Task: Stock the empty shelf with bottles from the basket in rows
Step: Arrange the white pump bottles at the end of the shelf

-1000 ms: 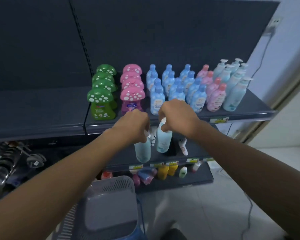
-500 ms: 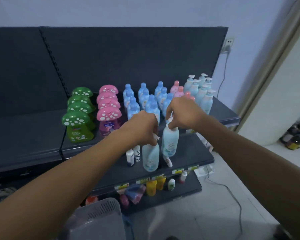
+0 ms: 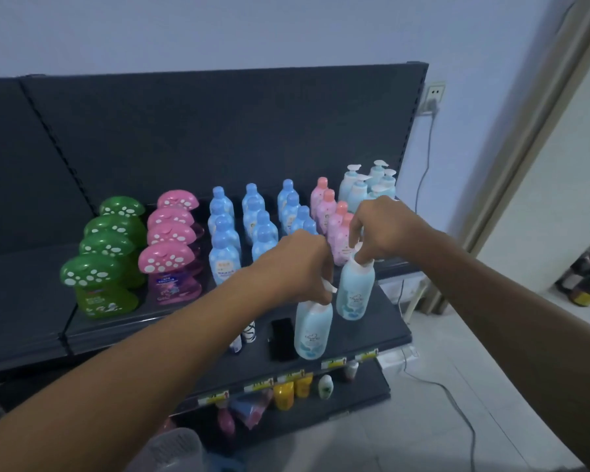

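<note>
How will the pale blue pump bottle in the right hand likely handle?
Held by its pump top in the right hand, the pump bottle is probably light, though it may swing. Tall and narrow, it likely tips easily once set down. Smooth plastic: probably rigid.

Green mushroom bottles point(image 3: 96, 279) and pink mushroom bottles point(image 3: 166, 262) have white spots. Blue bottles point(image 3: 223, 265) carry pale dots; pink bottles point(image 3: 338, 233) have coral caps. The near pump bottle point(image 3: 312, 330) and far pump bottle point(image 3: 355, 291) are pale blue, the shelf point(image 3: 28, 301) dark grey
</note>
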